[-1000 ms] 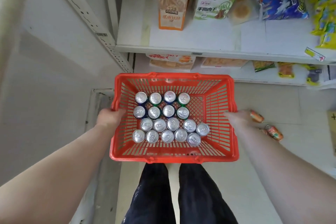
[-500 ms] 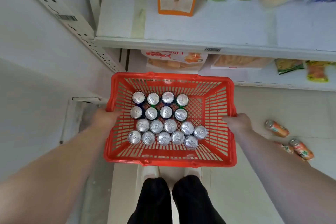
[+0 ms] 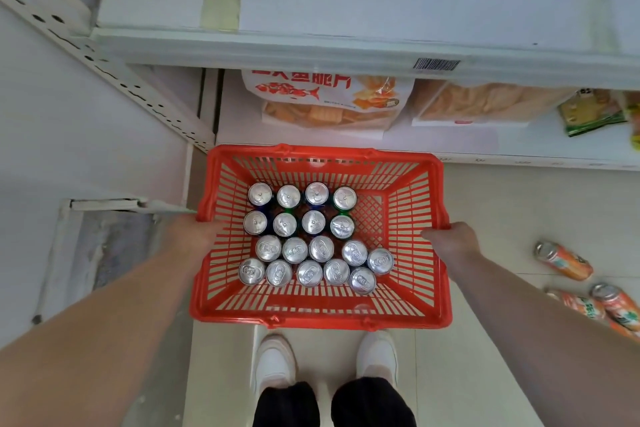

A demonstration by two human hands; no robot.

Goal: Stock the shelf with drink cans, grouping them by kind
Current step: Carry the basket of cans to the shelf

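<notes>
**Red basket of cans gripped by both side rims at the foot of the shelf**

Head view: a red plastic basket with slatted walls sits in the middle, its far rim close to the edge of the lower shelf. Both bare forearms reach forward and down, one to each side of it. The left hand is closed over the left rim about halfway along, fingers curled onto the edge. The right hand is wrapped fist-like round the right rim at the matching spot. Whether the basket rests on the floor or hangs from the hands cannot be told.

The drink cans stand upright inside on the basket floor, silver tops up. There are two far rows of four with blue and green sides showing, then two looser near rows packed against them. The basket's right part is bare.

On the lower shelf, just beyond the basket, lies a snack bag with a red fish print. A white upper shelf juts out above it. On the floor to the right, well apart from the basket, lie orange cans on their sides. White shoes stand at the near rim.
</notes>
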